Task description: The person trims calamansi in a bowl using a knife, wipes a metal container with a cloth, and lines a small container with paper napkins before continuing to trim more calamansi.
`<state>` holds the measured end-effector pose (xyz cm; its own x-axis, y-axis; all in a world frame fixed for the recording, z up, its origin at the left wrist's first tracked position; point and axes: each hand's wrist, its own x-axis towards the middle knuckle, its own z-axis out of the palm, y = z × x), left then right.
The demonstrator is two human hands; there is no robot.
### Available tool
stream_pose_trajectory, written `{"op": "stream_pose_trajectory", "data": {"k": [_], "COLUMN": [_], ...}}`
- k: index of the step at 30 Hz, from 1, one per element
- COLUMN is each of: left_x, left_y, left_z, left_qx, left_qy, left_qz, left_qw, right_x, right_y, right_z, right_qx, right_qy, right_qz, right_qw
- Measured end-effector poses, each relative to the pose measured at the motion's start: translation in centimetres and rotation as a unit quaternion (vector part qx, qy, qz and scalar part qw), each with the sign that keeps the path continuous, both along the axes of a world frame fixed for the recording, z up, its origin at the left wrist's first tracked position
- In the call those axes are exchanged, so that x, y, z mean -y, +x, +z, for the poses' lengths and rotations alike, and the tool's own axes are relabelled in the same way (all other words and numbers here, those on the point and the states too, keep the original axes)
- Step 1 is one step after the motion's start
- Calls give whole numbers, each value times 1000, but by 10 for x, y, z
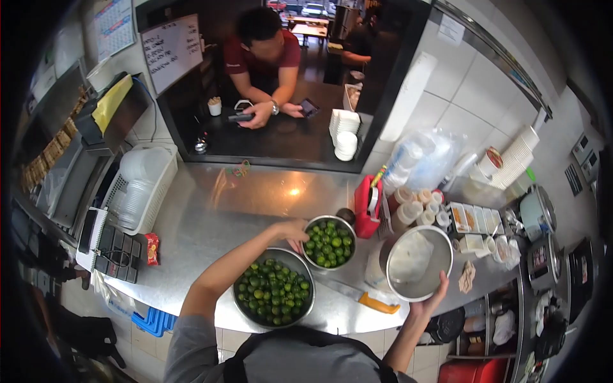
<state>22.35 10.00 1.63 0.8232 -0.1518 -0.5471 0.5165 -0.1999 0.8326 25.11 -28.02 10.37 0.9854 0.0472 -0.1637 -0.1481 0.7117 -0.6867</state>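
Note:
My left hand (pixel 291 233) grips the left rim of a small metal bowl (pixel 323 267) full of green limes (pixel 329 242); part of its grasp is hidden. Just below my left forearm, a larger metal bowl (pixel 311 305) holds more limes (pixel 271 290) on the counter. My right hand (pixel 429 297) holds another metal bowl (pixel 440 249) by its lower right rim, tilted toward me. Something whitish, perhaps a plastic bag, shows inside that bowl. Between the bowls lies a knife (pixel 379 303) with a yellow handle.
Beyond the steel counter (pixel 191 255), a person (pixel 262 64) leans at the serving window holding a phone. A red container (pixel 367 207), bottles (pixel 408 212) and condiment trays (pixel 476 219) stand to the right. A white basket (pixel 167 172) of plastic containers sits left.

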Motion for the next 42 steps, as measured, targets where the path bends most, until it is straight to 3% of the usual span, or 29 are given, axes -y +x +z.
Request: {"op": "stream_pose_trajectory", "data": {"k": [2, 5, 8, 11, 13, 14, 15, 18, 20, 21, 22, 25, 26, 27, 28, 30, 31, 33, 34, 35, 37, 39, 41, 42], "left_x": [5, 4, 5, -14, -42, -50, -73, -87, -100, -104, -109, -123, -126, -129, -133, -140, -143, -156, -148, -148, -125, -97, -76, -59], "left_y": [7, 12, 8, 7, 24, 30, 53, 93, 126, 139, 154, 192, 198, 205, 213, 229, 237, 262, 240, 244, 206, 166, 117, 87], "left_z": [-6, -18, -31, -6, 4, 19, -2, 40, 40, 43, 38, 23, 18, 12, -1, -23, -29, -58, -33, -43, -17, 13, 27, 34], "left_qx": [-78, -97, -56, -11, -36, 5, -7, 99, 118, 117, 116, 111, 111, 110, 120, 134, 134, 152, 163, 173, 213, 109, 139, 151], "left_qy": [-51, -146, -163, -156, -226, -255, -286, -220, -212, -208, -211, -219, -218, -218, -235, -228, -206, -164, -280, -273, -251, -182, -204, -224], "left_qz": [44, 88, 151, 225, 277, 289, 309, 364, 423, 450, 487, 569, 580, 593, 595, 607, 615, 600, 568, 549, 474, 370, 295, 249], "left_qw": [995, 981, 973, 962, 933, 923, 907, 900, 873, 861, 839, 785, 777, 767, 759, 750, 749, 768, 757, 771, 817, 905, 923, 930], "right_x": [5, 4, -2, -5, -9, -9, -8, -15, -11, -12, -16, 0, 10, 12, 11, 19, 30, 31, 25, 17, -8, -64, -104, -96], "right_y": [-6, -16, -22, -22, -21, -19, -18, -18, -16, -21, -32, -23, -18, -17, -22, -39, -29, -20, -17, -17, -21, -30, -48, -31], "right_z": [-8, -12, -8, -9, -8, -14, -19, -25, -38, -40, -40, -70, -63, -49, -48, -65, -92, -94, -90, -86, -71, -38, -9, -13], "right_qx": [-22, -38, -59, -58, -74, -80, -84, -93, -108, 48, 203, 168, -2, -173, -84, 109, 117, 174, 163, 149, 143, 161, 165, 37], "right_qy": [11, 27, 31, 28, 21, 17, 12, -3, -4, -129, -247, -293, -193, -90, -198, -393, -336, -428, -413, -399, -373, -349, -338, -225], "right_qz": [-5, -17, -24, -11, 3, 10, 17, 38, 58, 36, 11, 21, 40, 59, 60, 73, 59, 65, 55, 43, 42, 65, 75, 153], "right_qw": [1000, 999, 997, 998, 997, 997, 996, 995, 992, 990, 947, 941, 980, 979, 975, 910, 933, 885, 894, 904, 916, 921, 924, 961]}}
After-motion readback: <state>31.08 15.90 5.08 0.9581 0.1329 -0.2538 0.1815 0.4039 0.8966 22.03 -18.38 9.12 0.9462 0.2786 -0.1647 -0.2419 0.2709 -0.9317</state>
